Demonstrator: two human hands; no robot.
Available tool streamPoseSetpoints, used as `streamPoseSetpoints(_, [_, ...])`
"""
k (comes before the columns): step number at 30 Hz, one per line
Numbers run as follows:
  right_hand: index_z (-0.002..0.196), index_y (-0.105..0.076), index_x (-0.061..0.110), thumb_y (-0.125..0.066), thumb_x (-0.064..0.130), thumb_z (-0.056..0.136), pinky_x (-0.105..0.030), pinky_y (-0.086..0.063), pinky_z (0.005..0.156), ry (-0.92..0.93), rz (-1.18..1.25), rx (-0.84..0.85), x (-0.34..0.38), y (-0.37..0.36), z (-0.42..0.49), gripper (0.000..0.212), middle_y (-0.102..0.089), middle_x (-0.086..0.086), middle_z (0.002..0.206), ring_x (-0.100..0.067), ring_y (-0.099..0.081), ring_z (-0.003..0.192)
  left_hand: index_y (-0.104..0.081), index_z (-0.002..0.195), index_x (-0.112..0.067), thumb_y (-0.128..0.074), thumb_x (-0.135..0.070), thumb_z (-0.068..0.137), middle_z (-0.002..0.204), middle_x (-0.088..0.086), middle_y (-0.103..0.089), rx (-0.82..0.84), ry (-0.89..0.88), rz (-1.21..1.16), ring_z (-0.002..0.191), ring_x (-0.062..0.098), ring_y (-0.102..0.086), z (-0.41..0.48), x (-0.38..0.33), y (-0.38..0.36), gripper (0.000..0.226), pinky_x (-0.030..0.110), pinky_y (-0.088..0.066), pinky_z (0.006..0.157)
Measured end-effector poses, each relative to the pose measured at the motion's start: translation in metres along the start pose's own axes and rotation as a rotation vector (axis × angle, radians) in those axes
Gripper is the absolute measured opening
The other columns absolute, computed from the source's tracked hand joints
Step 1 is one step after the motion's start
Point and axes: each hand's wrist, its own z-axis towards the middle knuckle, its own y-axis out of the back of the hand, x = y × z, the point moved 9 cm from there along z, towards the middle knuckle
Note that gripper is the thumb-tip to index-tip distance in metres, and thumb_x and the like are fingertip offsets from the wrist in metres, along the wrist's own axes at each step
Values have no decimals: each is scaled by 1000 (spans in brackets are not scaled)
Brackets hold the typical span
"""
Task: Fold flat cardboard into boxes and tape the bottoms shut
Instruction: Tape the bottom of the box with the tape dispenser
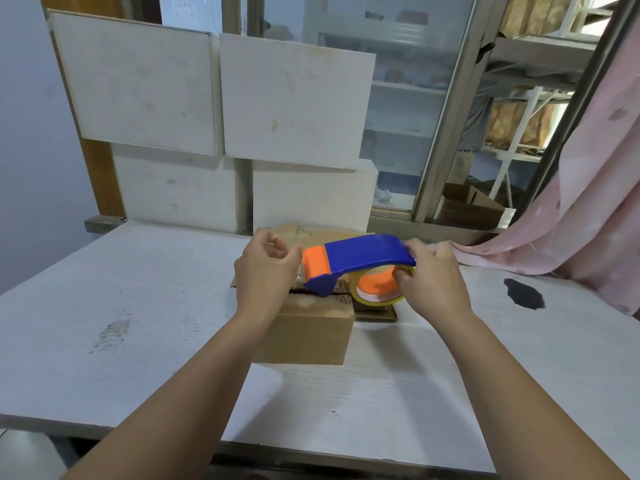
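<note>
Head camera looks down on a brown cardboard box (311, 330) standing mid-table, partly hidden by the left forearm. The right hand (433, 275) grips the rear of a blue and orange tape dispenser (363, 254) held just above the box's far top edge, its fingers curled round the handle and against the yellowish tape roll (377, 296). The left hand (266, 268) sits at the dispenser's orange front end with its fingers curled. Whether it pinches a tape end cannot be told, since the back of the hand covers that spot.

Flat cardboard (311, 233) lies on the table beyond the box, mostly screened by both hands and the dispenser; another flat piece (375, 315) shows just right of the box, under the roll.

The white table (138, 306) is scuffed, with a grey worn patch (110, 336) at left and a dark stain (524, 294) at far right. White boards (138, 84) lean against the far wall. To the right stands a glass window (408, 98), with shelves (540, 50) and an open carton (467, 206) behind it. A pink curtain (588, 202) hangs at the right, its hem resting on the table's far edge.
</note>
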Motion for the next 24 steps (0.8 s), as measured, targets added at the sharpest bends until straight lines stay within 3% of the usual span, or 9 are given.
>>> streamPoseSetpoints(4, [130,-40,22,-66,-3,81,-29,-45,84,-3,273,-30,-3,4,0,61,-44,4,113,-18,-50,106,-48,76,-20,-56,-24,86,78,0,-70,18,2,-8,55,9,-66,-1,0,-2,13,28,-47,60])
streamPoseSetpoints(7, [140,-31,33,-58,-11,82,-34,-49,84,-3,407,8,-9,6,2,78,-47,7,113,-17,-52,102,-49,78,-17,-52,-20,89,78,2,-69,26,6,14,48,3,-63,-1,0,-3,11,14,-43,51])
streamPoseSetpoints(9, [141,-38,34,-54,-15,83,-31,-47,82,-28,508,-1,-21,8,5,77,-49,5,119,-14,-48,104,-53,80,-14,-53,-21,89,77,3,-68,48,33,28,45,2,-61,0,1,-3,12,7,-38,45])
streamPoseSetpoints(12, [139,-44,32,-54,-17,83,-28,-44,80,-72,649,-32,-40,13,10,74,-48,3,125,-13,-45,110,-60,83,-13,-59,-27,87,71,-1,-69,118,53,69,45,6,-61,4,4,-10,15,16,-42,51])
streamPoseSetpoints(14, [138,-45,29,-54,-20,81,-26,-45,78,-48,647,32,-44,8,10,75,-48,3,125,-15,-46,113,-62,82,-15,-61,-28,87,66,-3,-69,141,63,54,47,9,-60,5,6,-13,14,22,-45,57])
streamPoseSetpoints(17, [130,-51,24,-59,-17,81,-32,-48,83,-24,639,97,-46,0,6,64,-54,2,119,-20,-51,114,-64,85,-15,-63,-26,85,62,-3,-68,154,84,-5,47,12,-57,6,9,-14,11,28,-49,64])
streamPoseSetpoints(20, [115,-59,27,-68,-4,82,-39,-51,87,-12,655,91,-47,-1,4,46,-61,6,107,-19,-56,106,-62,100,-21,-65,-20,84,58,1,-66,171,138,-105,43,13,-52,9,15,-17,17,27,-44,59])
streamPoseSetpoints(24, [96,-61,35,-65,10,88,-33,-50,80,11,657,78,-41,0,1,27,-63,9,98,-16,-56,97,-60,104,-19,-61,-15,86,50,0,-59,169,188,-229,44,16,-47,12,20,-17,18,29,-43,59])
